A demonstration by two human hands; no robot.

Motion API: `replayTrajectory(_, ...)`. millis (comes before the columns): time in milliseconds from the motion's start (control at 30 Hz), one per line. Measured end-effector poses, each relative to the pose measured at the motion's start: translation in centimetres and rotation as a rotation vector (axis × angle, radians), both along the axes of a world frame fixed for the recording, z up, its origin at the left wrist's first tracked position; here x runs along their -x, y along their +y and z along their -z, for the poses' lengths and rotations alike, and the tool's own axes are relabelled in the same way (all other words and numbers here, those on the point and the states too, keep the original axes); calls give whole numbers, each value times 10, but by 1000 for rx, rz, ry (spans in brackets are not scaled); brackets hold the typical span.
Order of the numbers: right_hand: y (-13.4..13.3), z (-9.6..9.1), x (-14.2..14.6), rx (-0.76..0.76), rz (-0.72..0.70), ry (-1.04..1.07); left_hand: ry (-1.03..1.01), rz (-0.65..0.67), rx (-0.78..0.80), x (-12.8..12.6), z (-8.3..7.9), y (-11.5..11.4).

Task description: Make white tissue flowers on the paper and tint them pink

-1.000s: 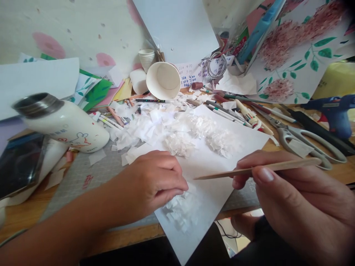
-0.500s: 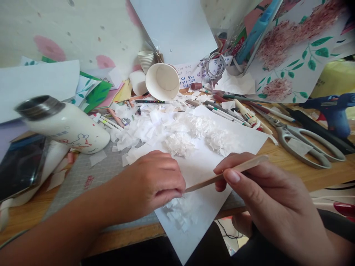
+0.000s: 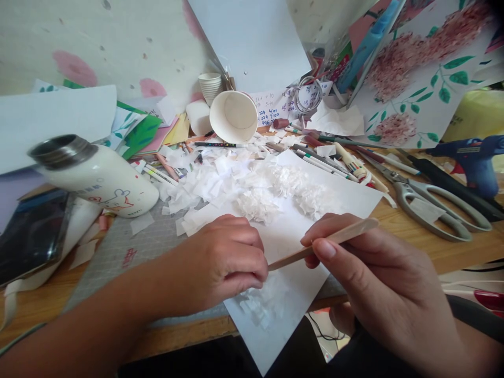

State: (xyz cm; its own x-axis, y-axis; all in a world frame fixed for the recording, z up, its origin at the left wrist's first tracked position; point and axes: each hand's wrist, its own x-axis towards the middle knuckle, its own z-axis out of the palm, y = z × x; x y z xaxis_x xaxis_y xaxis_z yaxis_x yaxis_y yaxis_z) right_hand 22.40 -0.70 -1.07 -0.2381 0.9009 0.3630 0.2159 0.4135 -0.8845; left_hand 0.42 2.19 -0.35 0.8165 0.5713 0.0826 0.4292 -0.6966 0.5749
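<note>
My right hand (image 3: 366,262) grips a flat wooden craft stick (image 3: 338,234) between thumb and fingers, its rounded end up to the right. The stick's lower end meets the fingertips of my left hand (image 3: 236,257), which is closed, fingers curled down; what it pinches is hidden. Both hands are over a white paper sheet (image 3: 291,236) laid diagonally and jutting past the table's front edge. Just below my left hand, thin white paper pieces (image 3: 258,307) lie flat on the sheet. Beyond the hands, ruffled white paper clusters (image 3: 258,205) stand up from it.
Loose paper scraps (image 3: 212,178) and pens surround the sheet over a grey cutting mat (image 3: 129,247). A white bottle (image 3: 114,181) leans at left by a phone (image 3: 33,233). Scissors (image 3: 437,205) and a blue glue gun (image 3: 472,157) lie right. A paper cup (image 3: 234,116) is tipped behind.
The view has shifted slightly. My right hand and the stick have moved a little left relative to the sheet. My left hand stays closed in nearly the same place.
</note>
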Motion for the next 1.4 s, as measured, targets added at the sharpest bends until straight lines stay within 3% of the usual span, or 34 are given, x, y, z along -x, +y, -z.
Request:
replayTrajectory(200,0,2,-3,-11,51,37,-29,8,60,3,-2,1)
replayTrajectory(367,-1,2,-6,-21,44,25,66,-95,-6,6,-3,0)
replayTrajectory(533,0,1,-6,10,71,22,69,-83,-34,5,-1,-2)
replayTrajectory(1067,1,2,1,-7,-60,-7,21,-65,38,4,-4,-3)
replayTrajectory(1400,0,2,6,-149,-172,-131,-12,-228,2,7,-3,3)
